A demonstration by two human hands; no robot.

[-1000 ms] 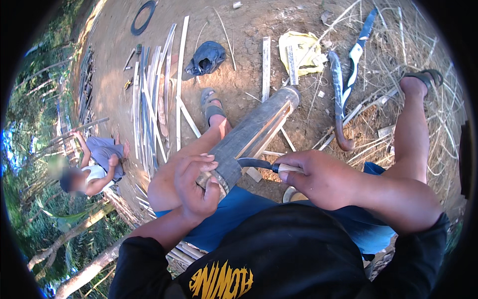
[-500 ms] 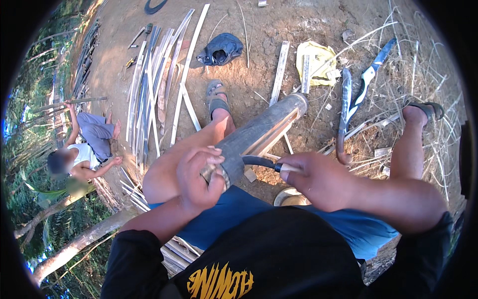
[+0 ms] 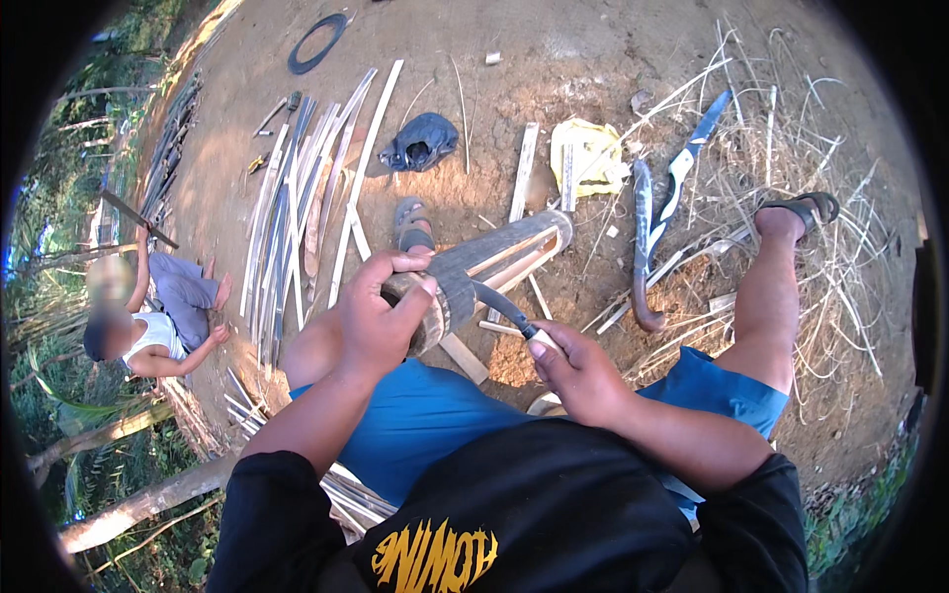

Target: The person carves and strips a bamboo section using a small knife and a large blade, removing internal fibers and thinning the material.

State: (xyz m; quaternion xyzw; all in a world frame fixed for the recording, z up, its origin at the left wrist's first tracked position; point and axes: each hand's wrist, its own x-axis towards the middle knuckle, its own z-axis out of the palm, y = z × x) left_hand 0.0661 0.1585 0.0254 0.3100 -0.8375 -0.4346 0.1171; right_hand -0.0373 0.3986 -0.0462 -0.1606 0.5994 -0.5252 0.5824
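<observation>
Upper body: black shirt (image 3: pixel 583 504) with a jagged yellow lettering print (image 3: pixel 435 560) on the front. Left sleeve (image 3: pixel 277 504) and right sleeve (image 3: pixel 759 519): plain black, ending near the elbow. Lower body: blue shorts (image 3: pixel 425 420). Footwear: dark left sandal (image 3: pixel 412 233) and right sandal (image 3: pixel 819 205), both with broad straps.

Ground of bare brown soil (image 3: pixel 593 49) is observed, patchily sunlit. Dense green foliage (image 3: pixel 74 148) is noted from 8 to 10 o'clock, a pale log (image 3: pixel 148 504) at 8, low greenery (image 3: pixel 860 529) at 4.
</observation>
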